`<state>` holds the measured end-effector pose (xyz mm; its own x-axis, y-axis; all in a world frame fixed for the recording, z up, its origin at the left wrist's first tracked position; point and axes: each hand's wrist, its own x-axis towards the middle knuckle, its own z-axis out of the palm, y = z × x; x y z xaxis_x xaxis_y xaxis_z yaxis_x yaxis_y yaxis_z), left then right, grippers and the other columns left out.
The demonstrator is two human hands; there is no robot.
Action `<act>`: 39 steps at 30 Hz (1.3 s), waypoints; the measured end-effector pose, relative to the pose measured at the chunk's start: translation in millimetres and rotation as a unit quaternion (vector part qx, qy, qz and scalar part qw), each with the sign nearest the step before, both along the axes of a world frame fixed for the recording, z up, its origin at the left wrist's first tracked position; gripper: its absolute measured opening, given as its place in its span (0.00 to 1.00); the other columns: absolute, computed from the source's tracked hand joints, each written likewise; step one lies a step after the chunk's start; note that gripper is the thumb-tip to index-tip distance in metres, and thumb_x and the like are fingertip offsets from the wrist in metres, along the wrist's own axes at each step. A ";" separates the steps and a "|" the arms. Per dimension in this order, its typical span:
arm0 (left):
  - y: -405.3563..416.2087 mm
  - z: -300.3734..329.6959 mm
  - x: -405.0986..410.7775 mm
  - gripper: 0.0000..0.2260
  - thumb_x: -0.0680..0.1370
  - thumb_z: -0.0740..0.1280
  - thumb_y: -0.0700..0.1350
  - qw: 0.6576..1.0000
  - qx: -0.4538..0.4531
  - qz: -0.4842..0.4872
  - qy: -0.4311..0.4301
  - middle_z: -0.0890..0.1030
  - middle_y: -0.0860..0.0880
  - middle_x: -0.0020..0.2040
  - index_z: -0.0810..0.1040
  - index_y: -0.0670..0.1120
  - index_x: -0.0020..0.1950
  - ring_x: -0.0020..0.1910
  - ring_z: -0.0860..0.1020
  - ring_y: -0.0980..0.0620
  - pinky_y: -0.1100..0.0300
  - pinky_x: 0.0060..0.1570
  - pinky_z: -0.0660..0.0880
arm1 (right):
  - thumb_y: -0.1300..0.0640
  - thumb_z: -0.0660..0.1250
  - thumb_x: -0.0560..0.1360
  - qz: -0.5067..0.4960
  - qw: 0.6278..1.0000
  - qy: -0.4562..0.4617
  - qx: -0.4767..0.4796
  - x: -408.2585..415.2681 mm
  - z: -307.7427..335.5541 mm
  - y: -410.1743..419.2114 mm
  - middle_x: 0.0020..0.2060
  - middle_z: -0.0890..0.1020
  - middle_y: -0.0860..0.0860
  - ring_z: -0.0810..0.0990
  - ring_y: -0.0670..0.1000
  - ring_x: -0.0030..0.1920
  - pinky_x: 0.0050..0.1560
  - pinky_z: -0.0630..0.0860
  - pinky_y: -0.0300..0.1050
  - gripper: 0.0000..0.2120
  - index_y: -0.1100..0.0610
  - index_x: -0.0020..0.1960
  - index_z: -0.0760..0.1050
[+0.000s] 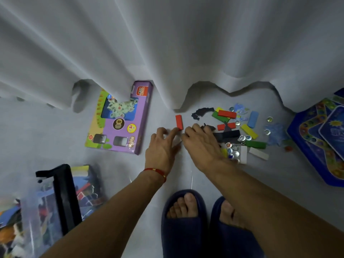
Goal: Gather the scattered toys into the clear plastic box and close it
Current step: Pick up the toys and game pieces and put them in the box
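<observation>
- Left hand (161, 144) low over the grey floor (55, 138), fingers spread and loosely bent, holding nothing, fingertips just beside a lone red block (179, 122)
- Right hand (200, 144) alongside, fingers extended toward the same block, nothing visibly gripped
- Scattered toys (240, 131) to the right: coloured blocks, glass marbles, dark and blue cut-out pieces, partly under the right hand
- Clear plastic box (46, 207) at lower left, black handle on top, already part-filled with toys
- Purple game box (121, 118) flat near the white curtain (167, 43)
- Blue game board (320, 138) at far right
- Dark slippers (183, 226) at bottom centre
</observation>
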<state>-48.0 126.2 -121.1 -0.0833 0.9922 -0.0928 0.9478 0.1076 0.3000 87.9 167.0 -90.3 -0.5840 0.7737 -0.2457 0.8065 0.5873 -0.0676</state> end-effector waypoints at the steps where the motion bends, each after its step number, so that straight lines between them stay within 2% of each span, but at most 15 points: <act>1: 1.8 -1.0 -1.8 0.23 0.77 0.70 0.51 1.000 -0.002 -0.015 0.002 0.73 0.45 0.61 0.70 0.52 0.71 0.54 0.74 0.46 0.54 0.45 0.79 | 0.58 0.71 0.72 0.001 1.000 -0.007 -0.012 -1.9 0.4 -0.8 0.61 0.72 0.56 0.68 0.57 0.62 0.63 0.65 0.54 0.24 0.56 0.66 0.70; 8: -1.6 -17.5 -12.0 0.15 0.77 0.68 0.52 0.998 0.009 -0.058 0.025 0.78 0.47 0.57 0.79 0.47 0.61 0.51 0.76 0.47 0.52 0.46 0.80 | 0.63 0.67 0.75 -0.020 0.993 0.089 -0.081 4.5 -2.5 -17.8 0.58 0.72 0.58 0.71 0.56 0.59 0.59 0.69 0.49 0.19 0.59 0.65 0.69; 13: -9.4 -20.7 -9.9 0.14 0.78 0.69 0.50 0.998 0.028 -0.041 0.026 0.76 0.43 0.52 0.77 0.42 0.57 0.45 0.75 0.45 0.49 0.43 0.78 | 0.61 0.63 0.78 -0.182 0.937 0.259 -0.148 17.8 0.0 -9.1 0.49 0.73 0.54 0.76 0.52 0.44 0.40 0.72 0.43 0.05 0.57 0.53 0.67; 16: -12.1 -15.3 -6.9 0.15 0.79 0.67 0.50 0.999 0.006 -0.043 0.014 0.76 0.41 0.54 0.76 0.40 0.59 0.47 0.75 0.44 0.50 0.47 0.78 | 0.62 0.62 0.79 -0.236 0.943 0.209 -0.111 38.4 -0.1 13.1 0.44 0.75 0.54 0.75 0.50 0.40 0.35 0.67 0.39 0.07 0.56 0.53 0.65; 21: -9.7 -4.6 -5.1 0.11 0.76 0.70 0.51 0.983 -0.045 0.113 -0.135 0.77 0.47 0.51 0.76 0.46 0.53 0.45 0.76 0.49 0.54 0.47 0.79 | 0.51 0.69 0.76 -0.136 0.989 0.023 -0.054 43.7 -14.6 36.4 0.61 0.72 0.58 0.78 0.55 0.52 0.43 0.72 0.47 0.23 0.57 0.67 0.66; 22: -7.6 0.4 -2.8 0.10 0.76 0.70 0.52 0.959 -0.067 0.180 -0.209 0.78 0.47 0.50 0.76 0.47 0.51 0.44 0.78 0.50 0.54 0.45 0.80 | 0.49 0.68 0.77 -0.152 0.987 0.026 -0.054 40.1 -15.3 39.6 0.61 0.72 0.58 0.78 0.55 0.51 0.41 0.71 0.46 0.23 0.56 0.67 0.65; 24: -2.4 15.3 5.1 0.10 0.78 0.68 0.50 0.861 -0.104 0.307 -0.391 0.82 0.41 0.48 0.78 0.44 0.51 0.41 0.79 0.48 0.54 0.39 0.81 | 0.50 0.70 0.76 -0.180 0.981 0.040 -0.056 32.5 -16.8 44.1 0.61 0.70 0.58 0.78 0.55 0.48 0.39 0.69 0.46 0.23 0.55 0.66 0.67; 26: 2.9 30.9 10.8 0.09 0.79 0.67 0.46 0.712 -0.140 0.390 -0.567 0.81 0.40 0.46 0.79 0.40 0.50 0.39 0.78 0.47 0.57 0.35 0.79 | 0.54 0.73 0.74 -0.193 0.978 0.050 -0.068 27.3 -18.0 47.9 0.62 0.69 0.58 0.78 0.55 0.47 0.38 0.69 0.45 0.23 0.57 0.64 0.69; 29: 6.1 49.3 14.2 0.08 0.77 0.66 0.46 0.444 -0.186 0.386 -0.787 0.75 0.44 0.43 0.76 0.41 0.44 0.35 0.72 0.49 0.63 0.27 0.72 | 0.57 0.74 0.72 -0.178 0.979 0.055 -0.085 24.3 -15.9 54.9 0.61 0.71 0.58 0.78 0.55 0.50 0.40 0.70 0.45 0.22 0.60 0.63 0.71; 30: 5.7 51.3 15.5 0.07 0.77 0.66 0.46 0.390 -0.193 0.368 -0.822 0.74 0.44 0.43 0.75 0.42 0.44 0.35 0.71 0.50 0.64 0.26 0.70 | 0.58 0.74 0.73 -0.163 0.981 0.060 -0.084 26.2 -16.4 57.5 0.58 0.74 0.58 0.79 0.55 0.50 0.41 0.72 0.45 0.20 0.60 0.61 0.72; 32: 4.3 50.9 18.0 0.08 0.77 0.61 0.46 0.351 -0.210 0.329 -0.851 0.74 0.44 0.45 0.75 0.42 0.45 0.36 0.70 0.50 0.65 0.26 0.67 | 0.59 0.69 0.76 -0.158 0.978 0.110 -0.083 35.9 -14.9 59.9 0.51 0.79 0.56 0.79 0.54 0.45 0.42 0.77 0.48 0.12 0.57 0.57 0.71; 34: 3.2 50.4 22.0 0.10 0.77 0.54 0.45 0.347 -0.226 0.297 -0.860 0.72 0.45 0.44 0.74 0.43 0.44 0.37 0.68 0.51 0.64 0.28 0.63 | 0.58 0.65 0.78 -0.230 0.944 0.224 -0.079 50.4 -6.0 57.1 0.47 0.80 0.53 0.79 0.53 0.43 0.43 0.79 0.49 0.07 0.55 0.55 0.71; 35: 2.9 49.9 24.3 0.12 0.77 0.52 0.44 0.350 -0.232 0.292 -0.859 0.72 0.45 0.43 0.73 0.43 0.44 0.36 0.67 0.51 0.64 0.28 0.61 | 0.57 0.64 0.79 -0.304 0.897 0.308 -0.093 59.2 1.5 54.9 0.45 0.80 0.51 0.80 0.51 0.42 0.42 0.80 0.46 0.06 0.55 0.56 0.72; 37: 2.6 46.8 26.9 0.13 0.77 0.50 0.43 0.351 -0.237 0.290 -0.858 0.71 0.45 0.42 0.72 0.43 0.42 0.36 0.67 0.51 0.63 0.28 0.62 | 0.58 0.62 0.81 -0.450 0.743 0.462 -0.179 85.5 12.8 48.5 0.41 0.80 0.48 0.79 0.45 0.37 0.38 0.79 0.36 0.07 0.56 0.57 0.75; 39: 1.7 44.8 29.7 0.13 0.77 0.50 0.44 0.362 -0.243 0.281 -0.855 0.72 0.45 0.41 0.72 0.43 0.41 0.36 0.69 0.50 0.63 0.28 0.64 | 0.58 0.64 0.80 -0.494 0.647 0.529 -0.241 112.8 20.7 41.6 0.40 0.79 0.48 0.80 0.43 0.36 0.41 0.79 0.34 0.09 0.57 0.59 0.78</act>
<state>-18.3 127.9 -76.2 0.3319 0.6956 -0.6372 -0.7920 0.5724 0.2124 200.6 208.7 -69.5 0.0980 0.8800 -0.4647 0.1247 -0.4741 -0.8716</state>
